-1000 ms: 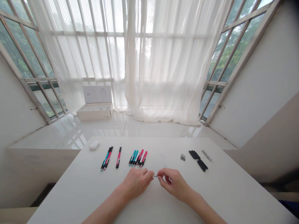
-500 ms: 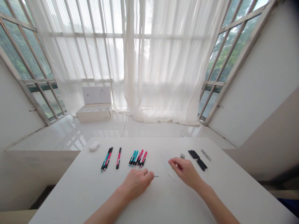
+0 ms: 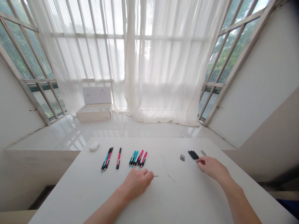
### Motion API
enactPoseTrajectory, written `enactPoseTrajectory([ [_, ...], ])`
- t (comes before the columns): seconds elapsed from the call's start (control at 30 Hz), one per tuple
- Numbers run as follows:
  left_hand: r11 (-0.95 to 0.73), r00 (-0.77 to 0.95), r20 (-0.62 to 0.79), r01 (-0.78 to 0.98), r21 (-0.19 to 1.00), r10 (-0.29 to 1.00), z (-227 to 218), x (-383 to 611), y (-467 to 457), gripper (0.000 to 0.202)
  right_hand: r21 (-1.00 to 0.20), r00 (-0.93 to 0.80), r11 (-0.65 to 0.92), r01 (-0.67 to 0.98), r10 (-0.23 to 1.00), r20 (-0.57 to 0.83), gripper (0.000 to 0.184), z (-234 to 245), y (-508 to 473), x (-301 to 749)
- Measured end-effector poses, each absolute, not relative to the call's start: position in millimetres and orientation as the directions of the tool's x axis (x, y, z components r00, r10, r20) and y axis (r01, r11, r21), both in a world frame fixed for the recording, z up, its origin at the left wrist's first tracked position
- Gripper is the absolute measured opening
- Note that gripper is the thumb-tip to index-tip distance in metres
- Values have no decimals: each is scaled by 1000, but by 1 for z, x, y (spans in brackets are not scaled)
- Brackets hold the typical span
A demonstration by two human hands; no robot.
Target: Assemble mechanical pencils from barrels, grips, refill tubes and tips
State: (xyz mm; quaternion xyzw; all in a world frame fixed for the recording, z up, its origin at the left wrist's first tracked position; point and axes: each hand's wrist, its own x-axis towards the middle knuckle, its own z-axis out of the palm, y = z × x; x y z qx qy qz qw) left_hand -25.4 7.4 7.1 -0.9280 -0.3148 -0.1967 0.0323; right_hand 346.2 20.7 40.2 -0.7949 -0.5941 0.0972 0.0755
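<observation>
My left hand (image 3: pixel 139 182) rests on the white table, fingers pinched on a pen refill. Only the refill's thin tip (image 3: pixel 156 176), with small dark marks, shows past the fingertips. At the right, my right hand (image 3: pixel 211 166) is closed at the black pen grips, thumb and forefinger together on a dark end of one. It covers the front group of grips; the rear black grips (image 3: pixel 193 155) lie just beyond the fingertips. Part of the row of small grey pen tips (image 3: pixel 203 152) shows behind this hand. Between the hands lie thin white refills (image 3: pixel 167 168).
Small metal springs (image 3: pixel 182 157) lie right of the refills. Teal and pink pen barrels (image 3: pixel 138 158) stand grouped beyond my left hand, with a single pink pen (image 3: pixel 118 158) and a teal-and-pink pair (image 3: pixel 107 159) further left. A white case (image 3: pixel 94 146) and open box (image 3: pixel 94 112) are behind.
My right hand has moved right, from beside the refills and springs to the black grips, uncovering the springs. My left hand keeps its place with the refill.
</observation>
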Motion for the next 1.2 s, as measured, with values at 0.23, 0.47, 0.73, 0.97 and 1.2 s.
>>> enactPoseTrajectory([
  [0.23, -804, 718, 403, 588, 83, 567, 6, -26, 8, 23, -228, 302, -308, 924, 951, -62, 20, 37, 22, 345],
  [0.47, -797, 708, 403, 595, 102, 580, 7, -26, 7, 23, -260, 203, -214, 942, 977, -67, 17, 36, 21, 343],
  [0.73, -794, 706, 400, 600, 100, 584, 8, -26, 6, 22, -308, 131, -154, 939, 987, -95, 15, 44, 19, 330],
  [0.97, -786, 692, 403, 603, 134, 599, 8, -26, 7, 25, -542, -241, 232, 808, 969, 55, 18, 51, 9, 268],
  [1.2, -780, 695, 390, 617, 108, 604, 10, -25, 6, 24, -583, -440, 383, 717, 897, 47, 13, 46, -9, 216],
])
